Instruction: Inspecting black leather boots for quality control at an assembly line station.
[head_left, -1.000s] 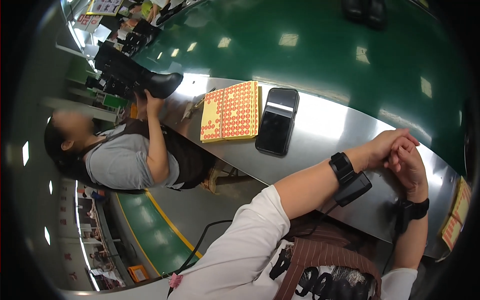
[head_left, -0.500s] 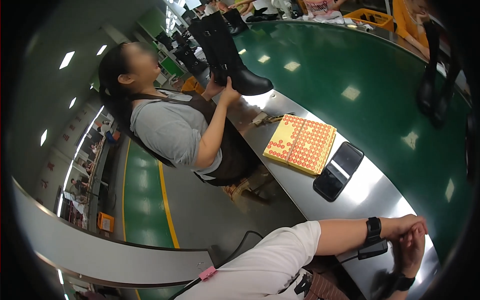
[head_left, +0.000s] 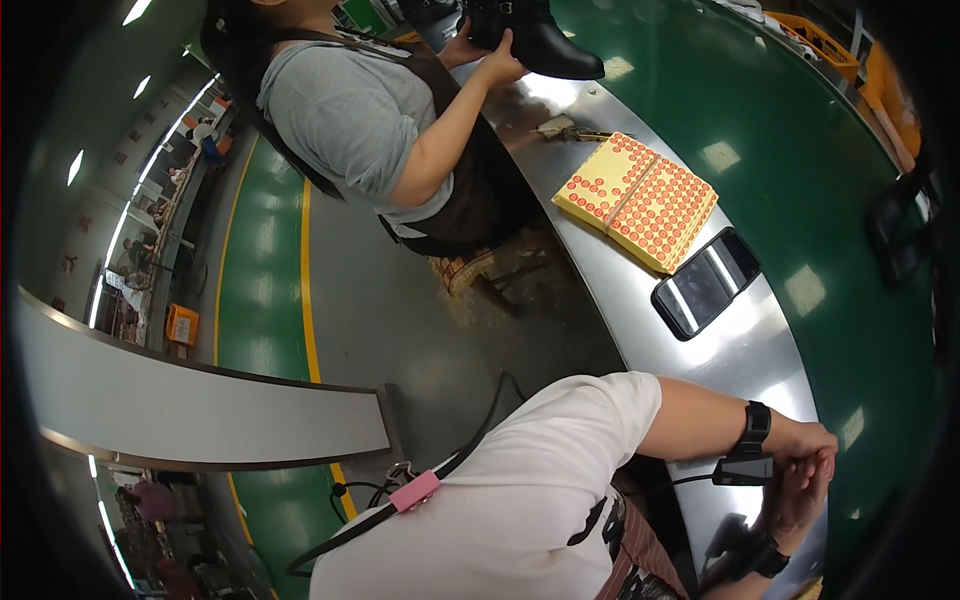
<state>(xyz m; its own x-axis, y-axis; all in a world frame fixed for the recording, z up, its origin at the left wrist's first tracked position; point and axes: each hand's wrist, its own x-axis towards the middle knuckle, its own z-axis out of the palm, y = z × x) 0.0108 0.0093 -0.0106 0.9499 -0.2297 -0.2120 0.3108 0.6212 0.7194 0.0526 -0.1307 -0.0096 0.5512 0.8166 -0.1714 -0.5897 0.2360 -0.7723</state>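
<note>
My left hand [head_left: 806, 440] and my right hand [head_left: 797, 500] rest together over the metal ledge at the right, touching, with fingers bent in. No object shows in either. A black wrist strap [head_left: 754, 428] with a small black box [head_left: 743, 470] and cable sits on my left wrist. Another dark strap [head_left: 770, 558] is on my right. Farther along the ledge lies a black smartphone [head_left: 706, 283]. Beside it is a stack of yellow sheets [head_left: 640, 200] with round red stickers, held by a band.
To the left, a person in a grey top [head_left: 345, 120] holds a black boot [head_left: 540, 45]. A green conveyor belt [head_left: 770, 110] runs beyond the metal ledge [head_left: 590, 250]. Dark boots [head_left: 905, 225] stand on its far right, and a yellow crate [head_left: 815, 45] at the back.
My view has tilted down, so the phone, sheets and co-worker sit higher in the picture. My hands stay together. The co-worker still holds the boot, its top now cut off.
</note>
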